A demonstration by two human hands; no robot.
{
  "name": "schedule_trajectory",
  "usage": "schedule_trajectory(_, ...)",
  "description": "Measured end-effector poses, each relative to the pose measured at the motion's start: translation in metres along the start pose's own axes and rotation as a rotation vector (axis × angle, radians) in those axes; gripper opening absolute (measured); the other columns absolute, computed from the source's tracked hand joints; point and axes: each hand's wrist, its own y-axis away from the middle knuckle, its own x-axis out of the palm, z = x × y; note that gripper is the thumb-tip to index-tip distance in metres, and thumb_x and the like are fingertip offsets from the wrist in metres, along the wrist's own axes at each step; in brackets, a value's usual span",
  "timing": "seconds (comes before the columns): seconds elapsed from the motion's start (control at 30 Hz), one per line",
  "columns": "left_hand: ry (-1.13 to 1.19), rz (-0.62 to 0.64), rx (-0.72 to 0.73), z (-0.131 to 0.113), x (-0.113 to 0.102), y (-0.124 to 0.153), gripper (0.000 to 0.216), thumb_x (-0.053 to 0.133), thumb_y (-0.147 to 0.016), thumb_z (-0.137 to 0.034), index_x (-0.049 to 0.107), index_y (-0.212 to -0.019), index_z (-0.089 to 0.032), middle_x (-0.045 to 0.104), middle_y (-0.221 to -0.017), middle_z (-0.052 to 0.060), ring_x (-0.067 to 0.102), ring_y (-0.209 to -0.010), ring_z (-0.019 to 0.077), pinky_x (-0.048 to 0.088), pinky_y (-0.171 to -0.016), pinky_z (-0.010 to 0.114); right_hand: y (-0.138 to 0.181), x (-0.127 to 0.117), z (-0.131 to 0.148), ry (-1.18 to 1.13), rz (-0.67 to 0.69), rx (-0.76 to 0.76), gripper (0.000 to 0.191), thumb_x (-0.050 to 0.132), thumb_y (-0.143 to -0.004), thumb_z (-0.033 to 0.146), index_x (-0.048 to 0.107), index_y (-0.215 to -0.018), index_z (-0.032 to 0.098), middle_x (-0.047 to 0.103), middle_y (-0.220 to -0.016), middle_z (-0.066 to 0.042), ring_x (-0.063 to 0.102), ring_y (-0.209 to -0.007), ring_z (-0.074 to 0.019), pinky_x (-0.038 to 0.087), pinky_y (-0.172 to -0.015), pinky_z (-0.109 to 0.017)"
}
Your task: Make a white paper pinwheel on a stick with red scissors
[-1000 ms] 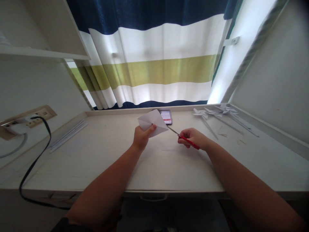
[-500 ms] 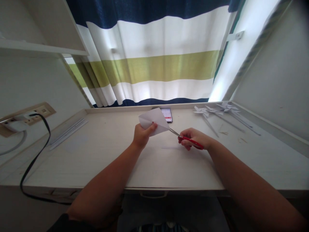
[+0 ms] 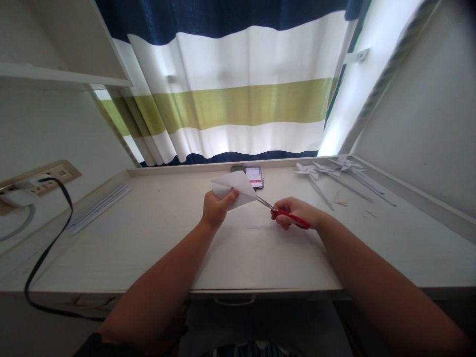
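My left hand (image 3: 216,208) pinches a creased white sheet of paper (image 3: 243,187) between thumb and fingers, above the desk. In my right hand (image 3: 292,213) is a pair of scissors (image 3: 293,218) with red handles. The blade tips meet the paper's right corner; whether they have cut into it I cannot tell. A thin white paper strip (image 3: 258,228) lies on the desk below the scissors.
Behind the paper a phone (image 3: 255,177) lies with its screen lit. White paper pinwheels (image 3: 307,170) on sticks lie at the back right, near small scraps (image 3: 340,202). Rolled paper sticks (image 3: 100,208) rest at left; a black cable (image 3: 52,243) hangs from the wall socket (image 3: 63,172).
The whole view has shifted slightly. Both hands keep their grips, and the paper's upper edge is tilted a little lower; the blades remain at its corner.
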Motion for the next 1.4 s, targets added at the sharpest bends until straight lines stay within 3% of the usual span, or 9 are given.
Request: schedule_trajectory(1.4, -0.145, 0.066, -0.071, 0.0014, -0.0019, -0.0007, 0.037, 0.081, -0.062, -0.037, 0.073, -0.086, -0.009, 0.074, -0.081, 0.009, 0.068, -0.071, 0.0198, 0.052, -0.064, 0.027, 0.0001, 0.0046, 0.0039, -0.013, -0.009, 0.050, 0.032, 0.070, -0.074, 0.045, 0.064, -0.080, 0.014, 0.065, -0.059, -0.002, 0.062, -0.055, -0.0149, 0.046, -0.052, -0.025)
